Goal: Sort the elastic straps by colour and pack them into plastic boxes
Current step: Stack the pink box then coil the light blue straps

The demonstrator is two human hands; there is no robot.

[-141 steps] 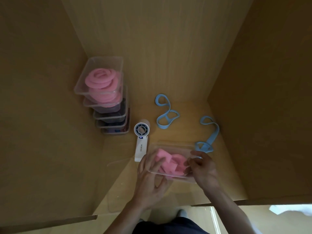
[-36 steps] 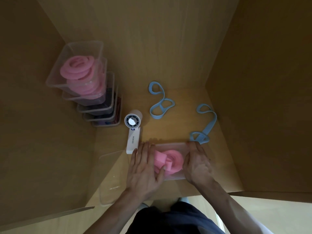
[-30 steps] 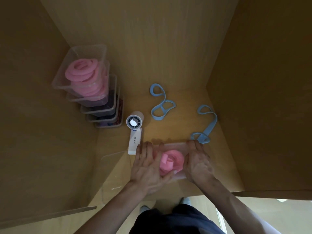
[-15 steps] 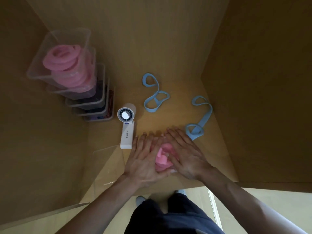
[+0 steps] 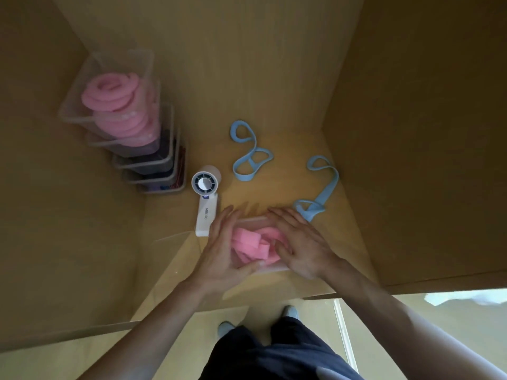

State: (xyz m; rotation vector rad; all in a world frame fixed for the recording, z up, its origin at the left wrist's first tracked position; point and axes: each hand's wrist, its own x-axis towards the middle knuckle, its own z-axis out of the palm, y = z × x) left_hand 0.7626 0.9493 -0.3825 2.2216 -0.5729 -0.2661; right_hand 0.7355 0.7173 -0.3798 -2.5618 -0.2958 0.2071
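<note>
Backs off the squash from a moment ago, parks left hand (image 5: pixel 222 252) and right hand (image 5: pixel 305 246) flat, fingers spread, either side of the clear box (image 5: pixel 251 219), leaves the folded pink strap (image 5: pixel 251 242) showing inside it, so pink's basically packed, near blue strap (image 5: pixel 319 192) and far blue strap (image 5: pixel 248 157) beyond the box next.

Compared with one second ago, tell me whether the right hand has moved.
Yes. The right hand has slid left, away from the nearest blue strap toward the white fan, onto the pink strap.

Storage space: a wooden cupboard compartment (image 5: pixel 247 64) holding stacked plastic boxes (image 5: pixel 148 160).
</note>
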